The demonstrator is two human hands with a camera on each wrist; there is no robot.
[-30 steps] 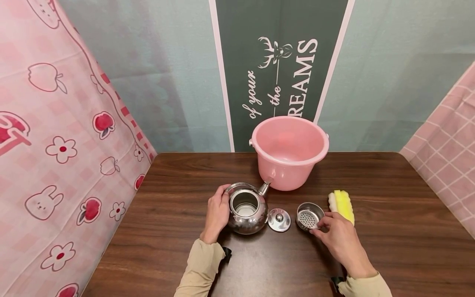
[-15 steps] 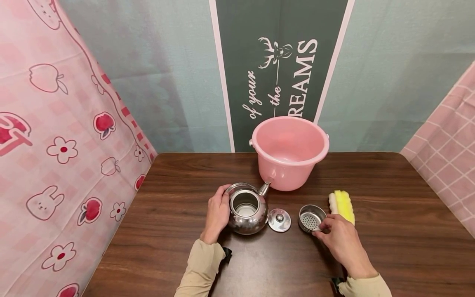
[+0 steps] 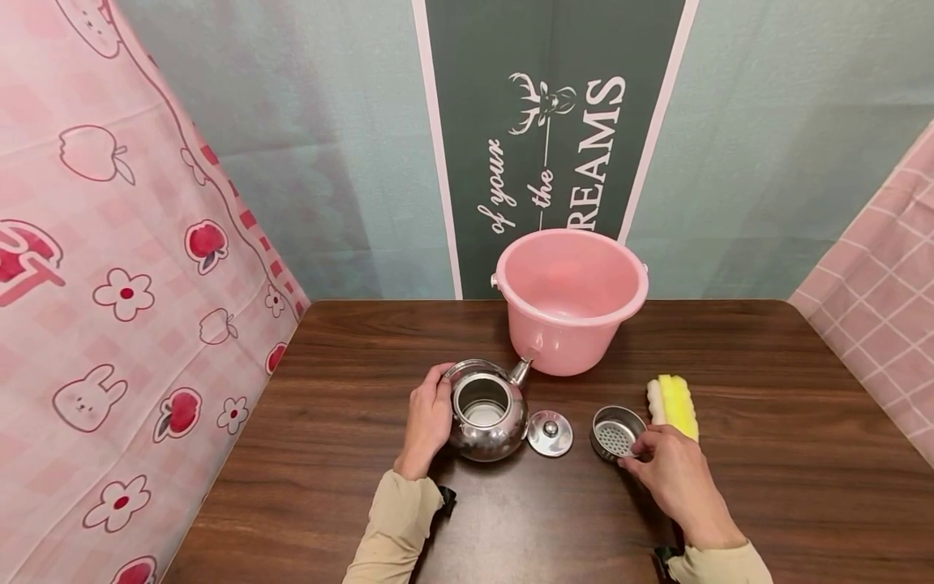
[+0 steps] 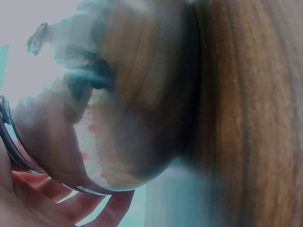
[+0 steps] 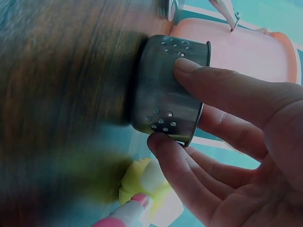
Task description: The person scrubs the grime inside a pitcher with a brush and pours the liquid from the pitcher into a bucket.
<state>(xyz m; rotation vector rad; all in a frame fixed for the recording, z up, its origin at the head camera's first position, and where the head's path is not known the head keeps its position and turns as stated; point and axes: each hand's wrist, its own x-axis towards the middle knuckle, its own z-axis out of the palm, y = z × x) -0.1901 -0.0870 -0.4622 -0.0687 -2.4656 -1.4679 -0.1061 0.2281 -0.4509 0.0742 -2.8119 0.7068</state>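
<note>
A shiny steel teapot (image 3: 490, 442) stands uncovered at the middle of the table, its spout overlapping the pink bucket in the head view. My left hand (image 3: 429, 418) holds it at its left side by the handle, and in the left wrist view the fingers (image 4: 85, 205) reach round its body. To its right lies the round lid (image 3: 550, 446), knob up. My right hand (image 3: 674, 478) pinches the rim and wall of a perforated steel tea strainer (image 3: 614, 436), upright and low over the tabletop. In the right wrist view, thumb and fingertips press the strainer's wall (image 5: 163, 90).
Behind the teapot stands a pink bucket (image 3: 562, 345). A yellow and white sponge (image 3: 679, 405) lies beyond my right hand. A pink-and-white pointed thing (image 5: 125, 213) shows before the sponge in the right wrist view. Printed curtains (image 3: 321, 162) hang around the wooden table (image 3: 350, 381).
My right hand has shifted the tea strainer a little to the right and towards me, away from the lid. The left hand and the teapot have stayed put.
</note>
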